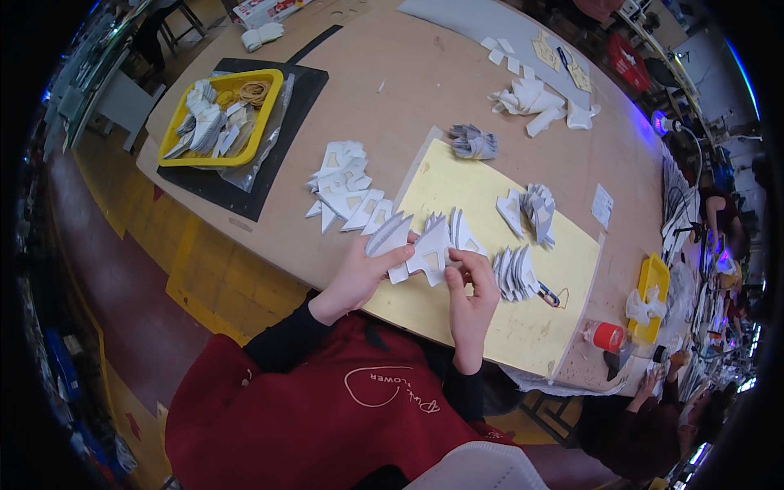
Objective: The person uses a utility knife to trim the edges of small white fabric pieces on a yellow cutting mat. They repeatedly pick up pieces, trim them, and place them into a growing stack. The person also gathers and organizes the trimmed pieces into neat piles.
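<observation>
My left hand (359, 273) grips a stack of white cut-out pieces (388, 235) with the thumb laid over them. One white piece with a window cut in it (430, 251) spreads out from that stack toward my right hand (474, 302). The right thumb and forefinger close at this piece's right edge. Just beyond the hands lie more white pieces (464, 233) on the yellow sheet (425, 314). To the right stands a curved row of white pieces (513, 273), beside a small dark-handled tool (547, 292). A loose spread of white cut-outs (343, 184) lies left of the sheet.
A yellow tray (273, 106) with white pieces and rubber bands sits on a black mat (306, 82) at left. Grey and white bundles (474, 143) (539, 211) rest on the sheet. White scraps (527, 98) lie farther back. At right are a red-labelled jar (607, 336) and another person (645, 416).
</observation>
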`<state>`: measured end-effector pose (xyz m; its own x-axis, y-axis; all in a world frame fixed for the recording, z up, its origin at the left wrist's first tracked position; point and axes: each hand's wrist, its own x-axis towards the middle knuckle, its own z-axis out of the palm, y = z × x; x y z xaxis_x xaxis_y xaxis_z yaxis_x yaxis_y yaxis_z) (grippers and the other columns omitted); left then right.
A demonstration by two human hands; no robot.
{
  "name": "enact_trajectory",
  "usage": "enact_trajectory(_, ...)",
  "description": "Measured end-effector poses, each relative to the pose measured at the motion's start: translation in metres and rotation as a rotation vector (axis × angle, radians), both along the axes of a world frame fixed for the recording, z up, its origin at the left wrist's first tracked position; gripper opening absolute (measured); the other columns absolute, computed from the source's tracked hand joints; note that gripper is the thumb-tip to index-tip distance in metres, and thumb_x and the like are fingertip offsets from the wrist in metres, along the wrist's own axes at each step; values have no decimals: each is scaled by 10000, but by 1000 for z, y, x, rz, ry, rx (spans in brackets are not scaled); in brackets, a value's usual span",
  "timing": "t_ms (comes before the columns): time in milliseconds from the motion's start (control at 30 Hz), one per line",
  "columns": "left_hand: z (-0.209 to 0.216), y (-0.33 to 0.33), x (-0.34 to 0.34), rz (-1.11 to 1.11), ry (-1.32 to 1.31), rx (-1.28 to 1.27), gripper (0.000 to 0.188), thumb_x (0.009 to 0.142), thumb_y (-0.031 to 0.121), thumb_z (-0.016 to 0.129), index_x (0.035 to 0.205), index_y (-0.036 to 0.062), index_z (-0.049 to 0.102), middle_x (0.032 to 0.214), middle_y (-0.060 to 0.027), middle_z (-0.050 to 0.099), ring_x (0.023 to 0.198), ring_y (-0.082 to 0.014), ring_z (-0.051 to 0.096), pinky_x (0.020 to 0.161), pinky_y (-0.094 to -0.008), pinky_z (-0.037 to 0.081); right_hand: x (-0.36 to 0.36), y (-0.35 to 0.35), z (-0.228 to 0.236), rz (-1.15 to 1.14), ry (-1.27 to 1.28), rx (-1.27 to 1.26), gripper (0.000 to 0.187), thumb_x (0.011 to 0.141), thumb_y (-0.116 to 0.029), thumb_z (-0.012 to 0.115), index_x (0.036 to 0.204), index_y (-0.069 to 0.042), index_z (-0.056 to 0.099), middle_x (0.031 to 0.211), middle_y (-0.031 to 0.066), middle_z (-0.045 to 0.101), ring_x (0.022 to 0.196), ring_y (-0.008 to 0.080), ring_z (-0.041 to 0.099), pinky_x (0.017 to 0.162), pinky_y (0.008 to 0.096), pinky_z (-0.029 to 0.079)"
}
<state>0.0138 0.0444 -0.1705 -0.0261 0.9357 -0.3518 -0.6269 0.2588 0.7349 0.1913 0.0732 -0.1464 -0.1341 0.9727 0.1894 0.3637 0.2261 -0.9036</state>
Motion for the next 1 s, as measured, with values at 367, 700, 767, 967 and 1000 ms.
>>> enact_trajectory(367,8,0,-2,-205,-276,74,551,996,280,357,1427,-62,355,1312,-261,551,1210,-310,578,1030,-401,479,5,-3,-11,-161,318,-227,192,912,-75,690,1066,41,681,834,10,662,670,41,516,583,188,392)
enact_trajectory(700,15,6,-15,-99,-115,75,469,1017,170,408,1410,-79,355,1330,-295,534,1212,-341,580,1055,-418,460,25,5,-12,-331,299,-257,223,915,-60,683,1107,53,683,882,35,677,746,58,573,652,195,451)
enact_trajectory(767,15,6,-14,-67,-81,59,465,1014,156,432,1415,-64,350,1323,-293,538,1196,-344,591,1038,-412,475,33,7,-12,-395,323,-208,245,917,-95,690,1125,33,687,851,9,668,669,34,524,580,181,399)
enact_trajectory(967,13,9,-16,37,-32,-3,460,999,115,488,1414,-27,352,1245,-214,594,1164,-332,611,994,-416,509,65,14,-2,-483,254,-81,235,910,-21,664,1137,39,675,833,-4,601,731,50,535,657,184,439)
enact_trajectory(1000,13,9,-15,69,-39,-24,463,990,109,509,1408,-26,360,1221,-193,604,1158,-314,616,988,-411,513,73,15,-4,-517,229,-66,234,911,-26,665,1136,39,676,831,-3,604,731,51,533,655,185,435)
